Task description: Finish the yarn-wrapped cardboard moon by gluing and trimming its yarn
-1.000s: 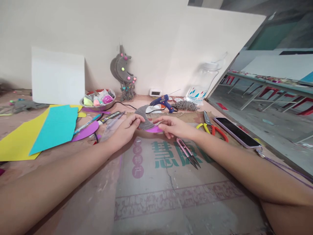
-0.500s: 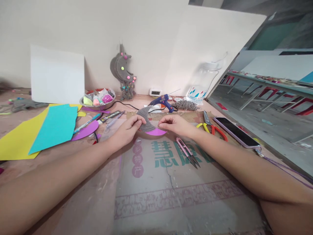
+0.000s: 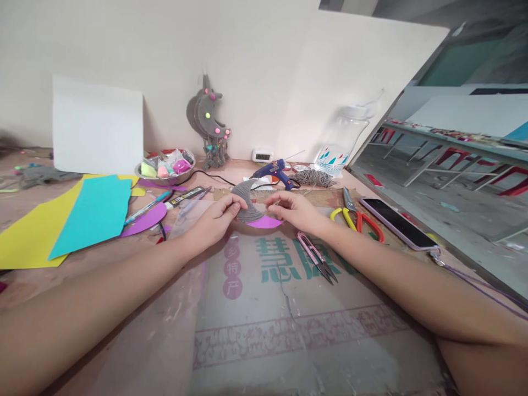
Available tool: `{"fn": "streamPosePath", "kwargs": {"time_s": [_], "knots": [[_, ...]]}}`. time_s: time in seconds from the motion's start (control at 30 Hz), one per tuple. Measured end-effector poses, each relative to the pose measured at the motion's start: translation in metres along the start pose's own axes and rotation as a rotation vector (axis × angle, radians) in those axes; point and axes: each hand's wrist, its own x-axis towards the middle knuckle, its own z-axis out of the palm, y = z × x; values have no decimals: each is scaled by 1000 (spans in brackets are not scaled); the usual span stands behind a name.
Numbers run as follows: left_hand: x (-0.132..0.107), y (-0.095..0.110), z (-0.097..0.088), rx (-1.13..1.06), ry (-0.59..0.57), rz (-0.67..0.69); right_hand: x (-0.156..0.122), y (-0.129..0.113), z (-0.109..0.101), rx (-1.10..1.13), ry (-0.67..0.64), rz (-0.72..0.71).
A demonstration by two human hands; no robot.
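Pinching grey crescent [image 3: 246,202], left hand [image 3: 214,220] fingers clamped; right hand [image 3: 295,212] grip unclear; snips [image 3: 317,264], glue gun [image 3: 274,171] near.

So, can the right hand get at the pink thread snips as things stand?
Probably yes: the pink thread snips lie uncovered on the mat just beside the right hand, though it is busy at the grey crescent.

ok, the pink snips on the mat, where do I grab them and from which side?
Take the pink snips by the pink handle end, from above, with the right hand. They lie flat on the mat, dark blades pointing toward the person, handle end nearest that hand. The left hand pinches the grey crescent.
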Motion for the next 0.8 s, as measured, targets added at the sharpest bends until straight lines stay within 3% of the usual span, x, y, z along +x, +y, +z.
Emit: {"fn": "streamPosePath", "kwargs": {"time_s": [0.2,0.3,0.4,0.57,0.7,0.8], "knots": [[0,2,-1,-31,58,-27,-1,-2,-3,-110,222,-71],[0,2,-2,-58,77,-34,-2,-3,-2,-216,70,-91],[0,0,-1,-107,89,-47,-4,-4,2,-135,-77,-32],[4,-7,2,-291,144,-65,-6,-5,9,-100,3,-1],[8,-11,1,-419,140,-168,-9,-7,14,-203,13,-133],[10,-11,1,-397,100,-129,-12,-10,16,-258,-51,-252]]}}
